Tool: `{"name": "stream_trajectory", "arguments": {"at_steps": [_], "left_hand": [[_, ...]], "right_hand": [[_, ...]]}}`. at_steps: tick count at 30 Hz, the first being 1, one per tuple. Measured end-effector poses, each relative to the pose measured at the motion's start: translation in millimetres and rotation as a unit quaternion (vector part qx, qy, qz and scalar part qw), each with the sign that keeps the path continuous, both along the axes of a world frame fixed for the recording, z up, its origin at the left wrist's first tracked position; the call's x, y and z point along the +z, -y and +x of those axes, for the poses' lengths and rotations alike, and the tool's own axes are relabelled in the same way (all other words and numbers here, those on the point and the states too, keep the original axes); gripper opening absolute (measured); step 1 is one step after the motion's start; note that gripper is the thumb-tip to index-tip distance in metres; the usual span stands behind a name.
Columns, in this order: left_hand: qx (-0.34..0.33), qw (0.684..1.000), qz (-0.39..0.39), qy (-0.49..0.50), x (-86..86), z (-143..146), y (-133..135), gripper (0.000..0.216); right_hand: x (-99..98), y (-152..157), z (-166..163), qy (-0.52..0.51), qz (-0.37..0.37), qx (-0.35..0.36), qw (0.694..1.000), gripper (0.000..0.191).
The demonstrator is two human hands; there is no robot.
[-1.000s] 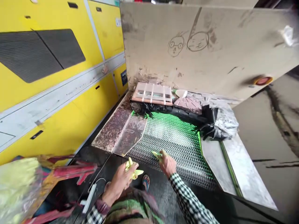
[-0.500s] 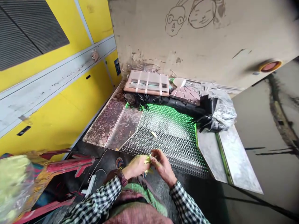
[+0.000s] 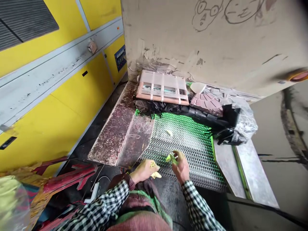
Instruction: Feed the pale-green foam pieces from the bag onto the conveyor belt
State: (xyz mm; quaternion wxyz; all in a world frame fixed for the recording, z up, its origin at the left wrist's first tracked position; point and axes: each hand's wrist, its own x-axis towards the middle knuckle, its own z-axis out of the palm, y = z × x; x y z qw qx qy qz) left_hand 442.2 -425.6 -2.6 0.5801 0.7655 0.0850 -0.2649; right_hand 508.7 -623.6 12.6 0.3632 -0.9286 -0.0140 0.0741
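My left hand [image 3: 143,170] is closed around several thin, pale yellow pieces [image 3: 156,175] whose tips stick out past the fingers, by the near edge of a metal mesh conveyor belt [image 3: 192,160]. Over the belt, my right hand [image 3: 182,167] pinches one small yellow piece [image 3: 168,158], tinted by the green light. Another pale yellow leaf-shaped piece [image 3: 169,132] lies flat on the mesh farther in. What exactly the pieces are I cannot make out.
A taped pinkish frame [image 3: 162,87] and black plastic [image 3: 190,110] cover the belt's far end. Stained metal side plates [image 3: 113,134] flank it. A yellow cabinet [image 3: 72,99] stands at left, with a bag of yellow pieces [image 3: 12,202] near a red stand [image 3: 69,179].
My hands have parted. The right one has moved forward and right over the belt with a yellow piece, while the left keeps the others. The view has turned slightly left.
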Motion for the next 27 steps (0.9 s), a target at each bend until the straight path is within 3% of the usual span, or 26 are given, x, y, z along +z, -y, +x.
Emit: {"name": "stream_trajectory", "arguments": {"at_steps": [5,9,11,14,18,21,23,27], "left_hand": [[-0.099,0.994,0.032,0.032,11.1,19,-2,0.011],[-0.119,0.991,0.048,0.03,11.2,30,1,0.014],[-0.092,0.994,0.052,0.013,8.6,32,2,0.019],[-0.012,0.999,0.006,-0.031,7.1,30,7,0.028],[0.129,0.979,-0.101,-0.121,10.1,21,28,0.04],[0.211,0.961,-0.132,-0.124,9.0,18,49,0.045],[0.24,0.956,-0.129,-0.107,7.1,17,62,0.045],[0.253,0.955,-0.142,-0.066,7.6,18,81,0.046]], "right_hand": [[33.1,-27,-25,-0.112,0.133,0.163,0.971,0.028],[18.0,-32,-36,-0.116,0.174,0.075,0.975,0.027],[1.0,-21,-33,-0.094,0.184,0.012,0.978,0.027],[-25.3,9,-21,0.042,0.1,-0.008,0.994,0.025],[-47.3,56,-9,0.147,-0.021,0.143,0.978,0.025],[-44.8,75,-12,0.148,-0.046,0.222,0.963,0.026],[-34.1,75,-17,0.136,-0.009,0.215,0.967,0.024],[-10.2,62,-25,-0.019,0.186,0.138,0.973,0.025]]}}
